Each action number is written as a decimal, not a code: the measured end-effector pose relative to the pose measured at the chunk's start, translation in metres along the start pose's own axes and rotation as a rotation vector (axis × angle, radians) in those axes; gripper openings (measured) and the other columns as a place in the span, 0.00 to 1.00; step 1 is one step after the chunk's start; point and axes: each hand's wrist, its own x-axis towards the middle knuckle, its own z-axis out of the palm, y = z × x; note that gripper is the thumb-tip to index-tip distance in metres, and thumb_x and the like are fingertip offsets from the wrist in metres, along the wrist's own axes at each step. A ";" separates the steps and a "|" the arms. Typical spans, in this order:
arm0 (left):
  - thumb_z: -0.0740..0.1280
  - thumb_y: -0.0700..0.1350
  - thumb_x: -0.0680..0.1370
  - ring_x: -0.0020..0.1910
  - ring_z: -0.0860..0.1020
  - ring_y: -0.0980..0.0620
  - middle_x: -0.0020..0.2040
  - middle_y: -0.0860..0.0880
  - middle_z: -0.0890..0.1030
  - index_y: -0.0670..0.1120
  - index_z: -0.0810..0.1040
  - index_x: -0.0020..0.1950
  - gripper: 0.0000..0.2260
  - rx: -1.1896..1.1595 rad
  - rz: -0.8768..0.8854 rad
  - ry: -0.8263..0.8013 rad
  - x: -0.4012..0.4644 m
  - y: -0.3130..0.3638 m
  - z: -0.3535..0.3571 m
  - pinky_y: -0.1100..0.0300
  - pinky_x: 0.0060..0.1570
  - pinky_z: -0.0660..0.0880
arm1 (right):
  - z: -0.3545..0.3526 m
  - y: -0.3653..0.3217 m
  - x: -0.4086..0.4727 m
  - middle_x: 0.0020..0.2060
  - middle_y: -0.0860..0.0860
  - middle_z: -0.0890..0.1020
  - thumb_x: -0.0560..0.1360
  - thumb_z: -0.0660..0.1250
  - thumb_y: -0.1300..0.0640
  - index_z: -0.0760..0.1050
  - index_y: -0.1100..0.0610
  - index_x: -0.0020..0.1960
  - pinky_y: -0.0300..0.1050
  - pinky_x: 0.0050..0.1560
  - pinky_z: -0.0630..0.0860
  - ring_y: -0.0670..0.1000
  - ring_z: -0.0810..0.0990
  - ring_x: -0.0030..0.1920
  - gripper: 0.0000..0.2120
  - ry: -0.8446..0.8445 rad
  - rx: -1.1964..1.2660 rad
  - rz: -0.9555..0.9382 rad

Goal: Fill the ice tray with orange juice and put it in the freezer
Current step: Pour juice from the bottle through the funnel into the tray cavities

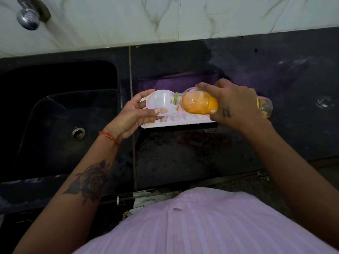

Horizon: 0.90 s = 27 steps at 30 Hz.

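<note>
The right hand [233, 105] grips a juice bottle [200, 105] tipped on its side, mouth inside a clear funnel [159, 101] that the left hand [134, 116] pinches. Beneath both, the white ice tray [179, 123] lies on the dark tabletop [183, 153], right of the sink [60, 114].

The juice bottle [200, 104] is hidden at its middle by the right hand [233, 103]. Bottle, funnel [159, 101] and left hand [135, 114] cover most of the ice tray [176, 123], so most cells' fill is unclear. The tap [29, 15], left of the tray, is blurred and cropped at top.
</note>
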 end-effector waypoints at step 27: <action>0.71 0.33 0.65 0.55 0.81 0.44 0.57 0.46 0.81 0.47 0.73 0.63 0.28 -0.031 0.036 -0.037 0.004 0.010 0.004 0.55 0.45 0.81 | -0.009 0.004 -0.005 0.57 0.51 0.75 0.63 0.75 0.48 0.61 0.40 0.70 0.47 0.44 0.63 0.58 0.76 0.53 0.39 0.006 0.151 0.043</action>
